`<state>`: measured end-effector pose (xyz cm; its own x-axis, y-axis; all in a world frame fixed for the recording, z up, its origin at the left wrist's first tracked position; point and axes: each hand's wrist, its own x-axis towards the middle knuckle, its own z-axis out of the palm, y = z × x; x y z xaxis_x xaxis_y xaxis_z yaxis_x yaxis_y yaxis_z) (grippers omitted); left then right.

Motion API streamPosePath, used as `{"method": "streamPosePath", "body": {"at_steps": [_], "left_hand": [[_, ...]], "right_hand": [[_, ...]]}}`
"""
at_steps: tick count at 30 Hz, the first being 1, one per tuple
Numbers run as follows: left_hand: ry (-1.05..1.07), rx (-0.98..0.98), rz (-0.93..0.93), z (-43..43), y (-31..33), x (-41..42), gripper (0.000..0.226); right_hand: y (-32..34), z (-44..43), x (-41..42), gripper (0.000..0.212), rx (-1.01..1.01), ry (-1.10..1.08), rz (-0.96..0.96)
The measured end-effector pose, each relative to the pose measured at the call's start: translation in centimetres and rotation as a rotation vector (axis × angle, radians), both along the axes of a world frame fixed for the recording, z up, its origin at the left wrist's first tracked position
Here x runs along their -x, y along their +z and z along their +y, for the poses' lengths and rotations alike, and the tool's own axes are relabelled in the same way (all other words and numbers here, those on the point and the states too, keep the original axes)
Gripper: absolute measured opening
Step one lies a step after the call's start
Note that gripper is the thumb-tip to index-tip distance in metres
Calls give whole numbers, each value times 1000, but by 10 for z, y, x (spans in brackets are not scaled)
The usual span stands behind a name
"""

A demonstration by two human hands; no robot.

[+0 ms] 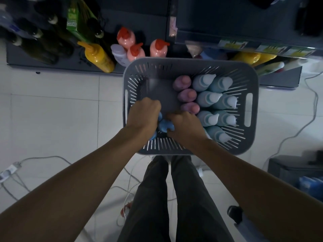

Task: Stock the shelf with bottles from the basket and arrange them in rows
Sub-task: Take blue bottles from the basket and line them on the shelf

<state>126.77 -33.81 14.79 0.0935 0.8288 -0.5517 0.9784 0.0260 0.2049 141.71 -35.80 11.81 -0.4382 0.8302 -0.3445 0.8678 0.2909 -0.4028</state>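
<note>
- The left hand (145, 113) and the right hand (183, 125) are both closed around blue pump bottles (165, 127) at the near left of the grey basket (248, 142)
- Purple bottles (187, 95) and teal bottles (215, 100) stand to the right
- Pink bottles (158, 48) stand on the far shelf (17, 58)

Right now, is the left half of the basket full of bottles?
No, the left part of the basket shows mostly bare floor; only blue bottles sit under both hands.
</note>
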Motion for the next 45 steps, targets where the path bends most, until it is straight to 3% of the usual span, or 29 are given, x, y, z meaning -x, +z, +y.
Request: {"method": "streamPosePath", "body": {"at_steps": [9,14,18,23,29,45], "left_hand": [[-69,-116,135,20,71,-4,18],[-113,-137,155,39,138,-16,24],[-126,-236,131,51,196,-35,26],[-174,-369,96,68,258,-56,25],[-229,-400,41,84,325,-80,23],[-326,-630,-155,120,433,-168,30]], "right_hand": [[77,22,-14,21,-188,-63,8],[144,40,-32,22,-160,-26,-29],[200,56,-47,22,-220,-6,-85],[263,71,-67,19,-298,-66,-3],[320,84,-96,26,-396,-143,-10],[449,103,-203,22,-531,-319,-9]]}}
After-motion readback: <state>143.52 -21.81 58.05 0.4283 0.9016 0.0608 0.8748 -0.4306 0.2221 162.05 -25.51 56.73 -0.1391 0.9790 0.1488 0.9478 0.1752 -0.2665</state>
